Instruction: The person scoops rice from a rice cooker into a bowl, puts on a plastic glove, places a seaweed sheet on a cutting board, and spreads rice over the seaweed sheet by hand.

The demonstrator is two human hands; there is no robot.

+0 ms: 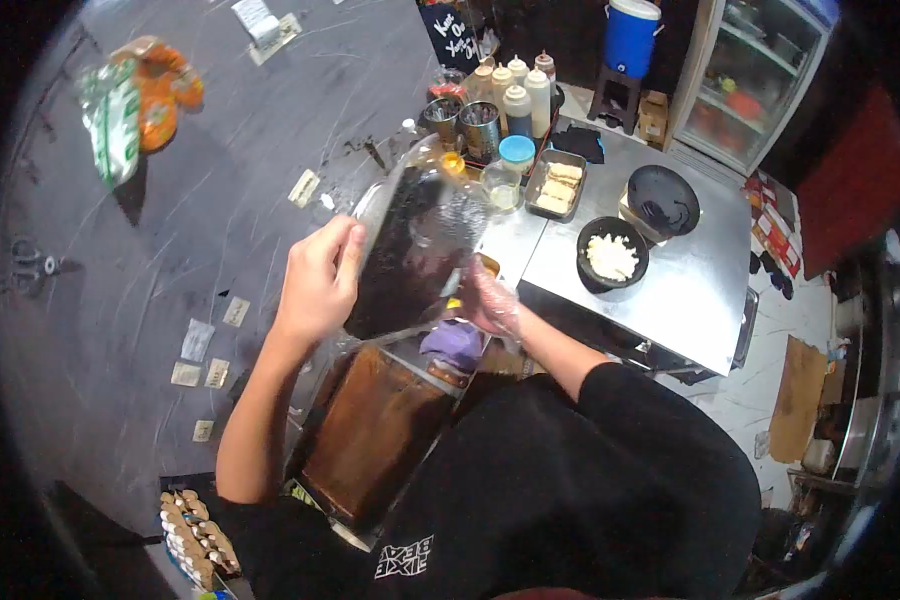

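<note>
By the worktop's (240,200) right edge, our left grip (320,275) clamps the tub (400,245), long axis pointing away; right grip (492,302) opposite, closure unclear.

beyond the brown plate (370,440), streaked and matt, you hold a glossy, clear plastic-looking piece (405,240); your right hand (490,302) wears a thin, wrinkled plastic glove (506,316). right of the plate, your metal counter (712,285) gleams smooth; left, your grey worktop (120,350) looks stone-like.
</note>
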